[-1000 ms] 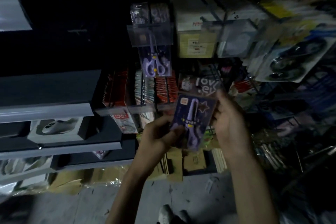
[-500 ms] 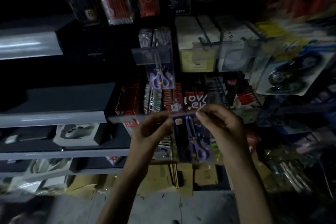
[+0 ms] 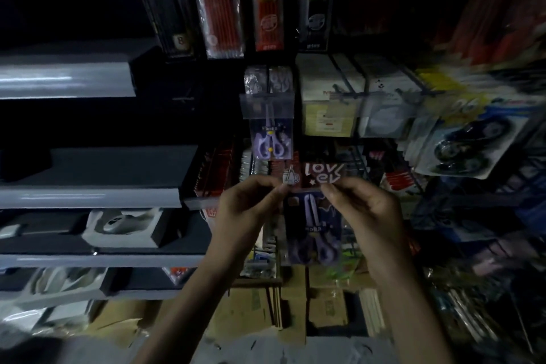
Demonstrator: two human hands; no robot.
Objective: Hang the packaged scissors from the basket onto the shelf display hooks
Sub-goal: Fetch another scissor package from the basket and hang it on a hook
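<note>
- Now I see the left hand (image 3: 251, 207) and the right hand (image 3: 366, 210) raised side by side at centre frame, close to the racks.
- The left hand pinches the top left corner of the packaged scissors (image 3: 313, 230), with its fingers curled onto the card's edge.
- The right hand pinches the top right corner of the same pack, thumb and forefinger closed on it.
- The pack hangs upright between the two hands, with purple handles at the bottom and blades pointing up on a dark card.
- Just above it, slightly left and farther in, a second scissors pack (image 3: 271, 142) hangs behind a clear label holder (image 3: 267, 105). The held pack sits below it, apart from it.
- Left of the hands, grey shelves (image 3: 88, 198) carry white boxed goods (image 3: 124, 227).
- Along the top hang long pencil packs (image 3: 218, 9) in red and black.
- To the right stand pale cartons (image 3: 328, 97), and farther right hangs a blurred toy motorcycle blister pack (image 3: 469, 142).
- Near the floor, below the hands, lie cardboard boxes (image 3: 254, 313).
</note>
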